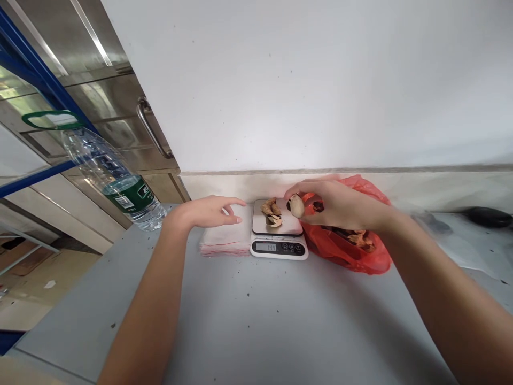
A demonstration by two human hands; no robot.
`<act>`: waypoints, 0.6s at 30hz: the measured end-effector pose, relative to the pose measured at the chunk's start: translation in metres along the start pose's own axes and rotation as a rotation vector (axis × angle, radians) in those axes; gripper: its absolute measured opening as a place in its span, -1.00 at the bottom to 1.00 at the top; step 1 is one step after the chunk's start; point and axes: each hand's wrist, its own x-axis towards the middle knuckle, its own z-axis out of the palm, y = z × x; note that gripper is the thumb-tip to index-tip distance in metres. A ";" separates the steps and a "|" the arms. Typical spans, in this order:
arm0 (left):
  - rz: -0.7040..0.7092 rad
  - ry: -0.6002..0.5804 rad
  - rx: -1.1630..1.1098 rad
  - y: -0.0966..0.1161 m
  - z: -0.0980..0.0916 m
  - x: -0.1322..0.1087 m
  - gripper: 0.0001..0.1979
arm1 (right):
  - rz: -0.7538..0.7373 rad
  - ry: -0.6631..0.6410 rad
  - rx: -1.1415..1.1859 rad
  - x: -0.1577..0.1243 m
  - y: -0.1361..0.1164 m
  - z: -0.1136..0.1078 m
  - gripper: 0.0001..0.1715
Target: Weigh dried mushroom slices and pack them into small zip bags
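Observation:
A white digital kitchen scale (279, 249) stands on the grey table, its display showing digits like 144. On its plate lie several brown, dried, husk-like pieces (270, 207), one with a pale inner side. Above the right edge of the plate, my right hand (339, 202) grips a pale, rounded dried piece (296, 206) between thumb and fingers. My left hand (218, 211) hovers with fingers apart and nothing in it, left of the scale. Below it lies a stack of thin whitish plastic bags (224, 238) with red edges. Behind my right hand, a red plastic bag (348, 256) holds more dried brown pieces (360, 239).
A large, partly filled water bottle (128, 187) with a green handle stands at the table's left edge. The white wall (304, 96) rises right behind the scale. A black object (489, 216) and clear plastic (460, 248) lie at the far right.

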 end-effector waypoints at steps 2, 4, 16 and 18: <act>0.005 -0.007 0.000 0.003 0.000 0.000 -0.29 | -0.025 -0.005 0.023 0.001 0.001 0.000 -0.45; 0.009 -0.015 -0.004 0.005 0.000 0.000 -0.29 | -0.051 -0.013 0.047 0.001 0.001 0.000 -0.47; 0.070 -0.015 0.018 0.009 0.000 -0.001 -0.29 | 0.101 0.075 0.217 0.001 -0.010 0.002 -0.42; 0.066 -0.012 0.004 0.007 0.000 -0.001 -0.29 | 0.151 0.061 0.226 0.000 -0.008 0.000 -0.42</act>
